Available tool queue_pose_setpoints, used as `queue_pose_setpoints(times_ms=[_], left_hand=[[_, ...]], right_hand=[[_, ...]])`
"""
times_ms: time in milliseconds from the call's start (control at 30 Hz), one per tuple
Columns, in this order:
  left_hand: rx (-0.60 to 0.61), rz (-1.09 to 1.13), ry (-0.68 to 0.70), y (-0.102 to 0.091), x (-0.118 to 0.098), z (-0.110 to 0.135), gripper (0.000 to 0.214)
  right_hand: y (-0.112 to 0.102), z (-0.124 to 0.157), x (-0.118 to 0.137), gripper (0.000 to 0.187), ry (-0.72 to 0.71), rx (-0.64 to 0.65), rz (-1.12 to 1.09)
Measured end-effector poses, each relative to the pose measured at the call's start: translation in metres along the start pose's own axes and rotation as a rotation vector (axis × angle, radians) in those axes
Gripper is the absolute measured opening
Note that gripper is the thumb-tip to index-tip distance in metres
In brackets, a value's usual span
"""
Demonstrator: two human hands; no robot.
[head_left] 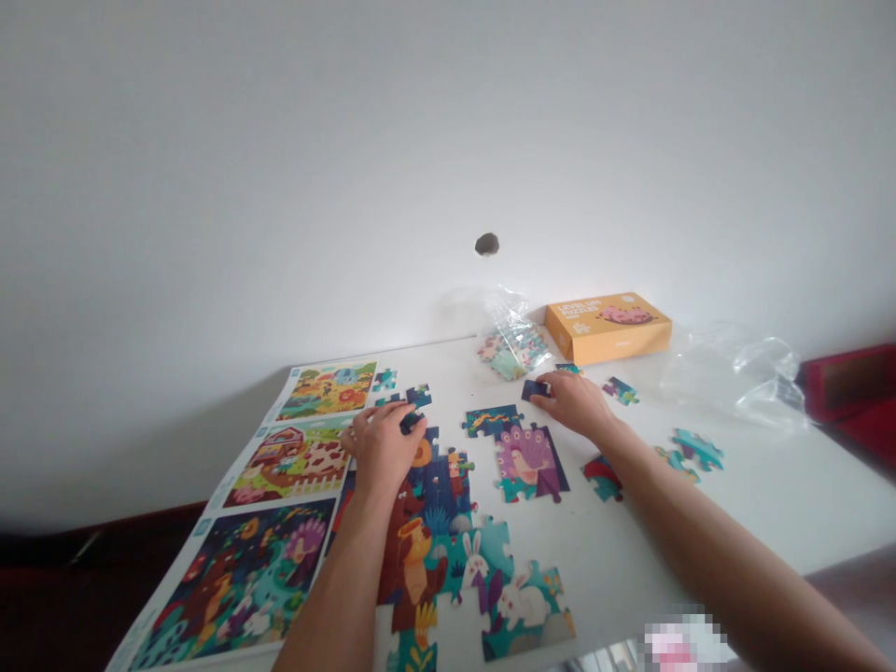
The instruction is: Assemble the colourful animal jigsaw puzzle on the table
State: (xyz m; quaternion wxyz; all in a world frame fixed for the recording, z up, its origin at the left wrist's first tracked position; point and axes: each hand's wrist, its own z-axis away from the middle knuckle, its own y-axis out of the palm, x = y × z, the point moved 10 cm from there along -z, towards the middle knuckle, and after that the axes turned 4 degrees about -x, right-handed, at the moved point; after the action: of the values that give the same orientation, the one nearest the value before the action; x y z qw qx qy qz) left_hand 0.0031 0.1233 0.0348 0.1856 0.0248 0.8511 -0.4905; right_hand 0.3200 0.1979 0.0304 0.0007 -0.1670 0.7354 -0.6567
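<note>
My left hand (382, 446) rests, fingers curled, on the upper edge of a partly joined jigsaw puzzle (448, 551) and pinches a dark blue piece (412, 420). My right hand (574, 399) reaches farther back on the white table (770, 504), fingertips closed on a dark blue piece (533, 388). A joined peacock section (528, 462) lies just below the right hand. A teal piece (492, 419) sits between the hands.
A picture guide sheet (280, 504) with three scenes lies at the left. An orange puzzle box (608, 327), a bag of pieces (512, 345) and an empty clear bag (735, 373) stand at the back. Loose pieces (690, 453) lie at the right.
</note>
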Motion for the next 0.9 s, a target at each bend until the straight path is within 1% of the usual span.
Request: queue_pose_setpoints(times_ms=[300,500,900], left_hand=[[0.013,-0.007,-0.006,-0.0005,-0.0016,0.0001,0.021],[0.031,-0.025,-0.015,-0.0014,-0.0025,0.0003,0.026],[0.046,0.005,-0.016,0.0006,-0.0001,-0.0006,0.025]], right_hand=[[-0.0016,0.0001,0.0001,0.037,0.000,-0.005,0.006],[-0.0004,0.0002,-0.0001,0.038,-0.005,-0.006,0.000],[-0.0028,0.0006,0.0004,0.035,0.014,0.010,0.009]])
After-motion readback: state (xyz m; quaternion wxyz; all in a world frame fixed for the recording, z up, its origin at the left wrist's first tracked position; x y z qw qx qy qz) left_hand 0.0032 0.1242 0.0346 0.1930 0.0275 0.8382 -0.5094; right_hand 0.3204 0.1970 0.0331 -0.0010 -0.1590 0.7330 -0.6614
